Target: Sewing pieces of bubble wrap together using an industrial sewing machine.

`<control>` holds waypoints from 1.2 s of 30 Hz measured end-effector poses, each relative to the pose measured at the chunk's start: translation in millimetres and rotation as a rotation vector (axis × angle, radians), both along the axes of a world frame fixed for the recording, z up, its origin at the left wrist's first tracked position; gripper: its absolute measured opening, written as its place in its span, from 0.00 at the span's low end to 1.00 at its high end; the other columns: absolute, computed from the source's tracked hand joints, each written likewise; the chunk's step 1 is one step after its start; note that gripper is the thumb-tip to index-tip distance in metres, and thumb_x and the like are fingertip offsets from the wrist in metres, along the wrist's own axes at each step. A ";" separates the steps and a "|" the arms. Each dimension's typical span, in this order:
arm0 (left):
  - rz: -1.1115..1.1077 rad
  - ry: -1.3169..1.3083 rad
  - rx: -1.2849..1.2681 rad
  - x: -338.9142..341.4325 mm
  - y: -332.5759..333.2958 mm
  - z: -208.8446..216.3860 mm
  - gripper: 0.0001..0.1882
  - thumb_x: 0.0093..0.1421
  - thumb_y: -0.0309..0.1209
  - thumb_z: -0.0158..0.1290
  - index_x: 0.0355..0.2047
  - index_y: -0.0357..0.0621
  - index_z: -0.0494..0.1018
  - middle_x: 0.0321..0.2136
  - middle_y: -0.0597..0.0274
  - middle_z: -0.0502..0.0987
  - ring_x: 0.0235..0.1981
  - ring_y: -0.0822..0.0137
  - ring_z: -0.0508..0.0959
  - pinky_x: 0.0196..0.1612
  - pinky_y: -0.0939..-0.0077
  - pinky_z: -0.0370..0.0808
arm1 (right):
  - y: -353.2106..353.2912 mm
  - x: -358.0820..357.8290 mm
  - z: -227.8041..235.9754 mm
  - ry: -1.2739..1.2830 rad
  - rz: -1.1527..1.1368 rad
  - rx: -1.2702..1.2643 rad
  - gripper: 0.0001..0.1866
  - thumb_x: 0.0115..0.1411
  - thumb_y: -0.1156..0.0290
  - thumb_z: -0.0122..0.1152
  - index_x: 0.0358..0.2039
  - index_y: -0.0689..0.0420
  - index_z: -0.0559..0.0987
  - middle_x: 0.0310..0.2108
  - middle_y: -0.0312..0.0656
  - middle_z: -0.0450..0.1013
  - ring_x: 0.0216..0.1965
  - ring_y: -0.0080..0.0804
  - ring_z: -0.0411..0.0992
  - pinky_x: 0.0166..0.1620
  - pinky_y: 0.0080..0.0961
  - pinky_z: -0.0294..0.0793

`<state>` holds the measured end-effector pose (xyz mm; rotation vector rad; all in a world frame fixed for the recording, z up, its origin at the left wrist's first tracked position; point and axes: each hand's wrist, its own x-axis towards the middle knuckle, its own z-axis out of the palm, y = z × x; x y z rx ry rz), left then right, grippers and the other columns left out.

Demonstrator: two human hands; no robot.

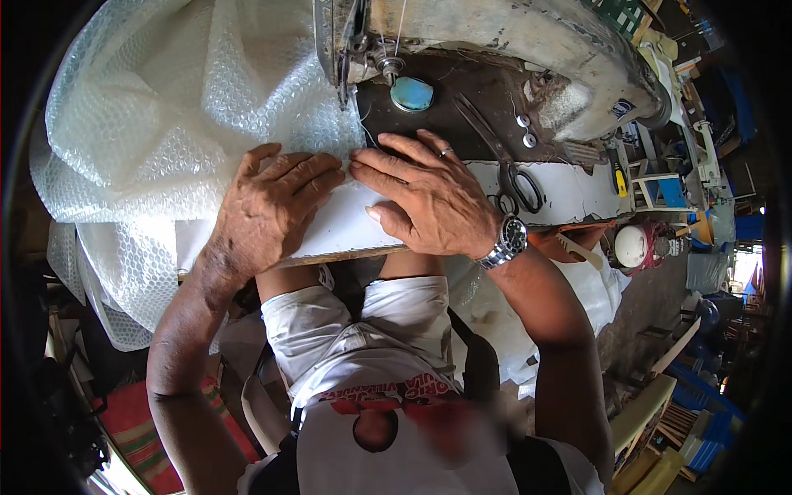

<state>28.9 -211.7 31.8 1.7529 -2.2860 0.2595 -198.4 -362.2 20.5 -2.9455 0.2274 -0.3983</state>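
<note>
A large sheet of clear bubble wrap [165, 124] spreads over the left of the work table and drapes off its front edge. My left hand [276, 202] lies on the sheet's right part, fingers extended to the right. Beside it, my right hand [429, 198] rests palm down with its fingers spread and tips at the wrap's right edge; a watch and a ring are on it. Just beyond my hands stands a worn sewing machine [462, 21], its needle area [345, 91] over the wrap's edge. My left thumb is mostly hidden.
Black-handled scissors [505, 161] lie right of my right hand, near small bobbins [526, 130]. A round bluish disc [412, 95] is by the machine head. Farther right are a yellow-handled tool [619, 179] and a white round container [632, 247]. The white tabletop's front edge [346, 254] runs above my lap.
</note>
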 end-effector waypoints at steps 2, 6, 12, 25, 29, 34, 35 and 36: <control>0.011 -0.008 0.012 2.5 -2.9 0.0 0.21 0.63 0.32 0.60 0.57 0.53 0.79 0.57 0.67 0.79 0.59 0.66 0.78 0.68 0.55 0.65 | -2.2 2.1 -0.5 -0.026 -0.019 0.007 0.27 0.69 0.53 0.52 0.63 0.52 0.76 0.66 0.41 0.71 0.69 0.46 0.63 0.71 0.55 0.56; 0.035 -0.033 0.023 8.3 -10.1 1.1 0.20 0.65 0.32 0.59 0.57 0.54 0.79 0.58 0.69 0.79 0.60 0.67 0.77 0.70 0.51 0.62 | -6.0 8.8 -1.1 -0.048 -0.035 -0.022 0.26 0.70 0.53 0.51 0.63 0.50 0.76 0.66 0.40 0.71 0.69 0.47 0.63 0.71 0.56 0.56; 0.055 -0.055 0.005 15.5 -21.8 0.0 0.17 0.66 0.33 0.58 0.56 0.53 0.79 0.57 0.69 0.79 0.60 0.68 0.77 0.70 0.49 0.61 | -9.8 21.4 -8.0 -0.076 -0.087 -0.077 0.24 0.70 0.54 0.52 0.61 0.50 0.78 0.66 0.38 0.71 0.68 0.45 0.64 0.69 0.58 0.57; 0.134 -0.100 0.002 18.3 -32.2 -6.5 0.18 0.68 0.33 0.57 0.58 0.55 0.79 0.60 0.69 0.79 0.62 0.67 0.76 0.70 0.52 0.61 | -6.8 37.4 -8.2 -0.058 -0.210 -0.186 0.25 0.69 0.55 0.51 0.59 0.55 0.79 0.65 0.36 0.70 0.65 0.41 0.65 0.67 0.56 0.57; 0.119 -0.111 -0.023 21.4 -33.2 -7.8 0.19 0.67 0.31 0.57 0.58 0.54 0.79 0.60 0.69 0.78 0.63 0.67 0.76 0.70 0.52 0.61 | -2.5 39.3 -10.7 -0.054 -0.260 -0.161 0.26 0.69 0.54 0.50 0.60 0.57 0.78 0.65 0.38 0.70 0.65 0.41 0.65 0.68 0.57 0.55; 0.113 -0.128 0.010 23.9 -37.3 -5.2 0.21 0.67 0.30 0.53 0.60 0.56 0.77 0.61 0.70 0.77 0.64 0.70 0.74 0.72 0.50 0.59 | 1.7 41.3 -13.9 -0.088 -0.307 -0.173 0.26 0.70 0.54 0.50 0.62 0.56 0.76 0.66 0.38 0.70 0.65 0.41 0.64 0.69 0.54 0.55; 0.115 -0.130 0.013 24.2 -38.4 -4.7 0.22 0.66 0.29 0.53 0.61 0.57 0.76 0.62 0.70 0.77 0.64 0.70 0.74 0.72 0.50 0.59 | 2.0 42.0 -14.0 -0.091 -0.305 -0.174 0.26 0.70 0.54 0.50 0.62 0.56 0.76 0.66 0.38 0.70 0.65 0.41 0.64 0.69 0.54 0.55; 0.115 -0.131 0.012 24.6 -38.8 -4.6 0.22 0.66 0.29 0.53 0.61 0.57 0.76 0.62 0.70 0.77 0.64 0.70 0.74 0.72 0.50 0.59 | 2.8 43.0 -14.3 -0.089 -0.312 -0.164 0.27 0.70 0.54 0.50 0.62 0.56 0.76 0.66 0.38 0.69 0.65 0.41 0.64 0.69 0.54 0.55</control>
